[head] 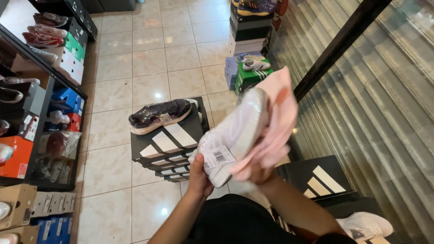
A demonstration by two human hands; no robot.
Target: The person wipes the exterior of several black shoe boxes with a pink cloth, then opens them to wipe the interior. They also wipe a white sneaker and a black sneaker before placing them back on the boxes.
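Two stacks of black striped shoe boxes (pixel 167 147) sit on the tile, the left one propping up a shiny dark sneaker (pixel 159 115) like a display. Nearer, the white plastic-wrapped sneaker (pixel 235 135) is held sole-up: left hand (pixel 199 174) closed around its heel, right hand (pixel 257 174) pressing a soft pink cloth (pixel 280 122) against it. That cloth hides the right fingers, and motion blur smears the toe.

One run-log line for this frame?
left hand: holds white shoe | right hand: pink cloth on shoe | below: stacked black shoeboxes
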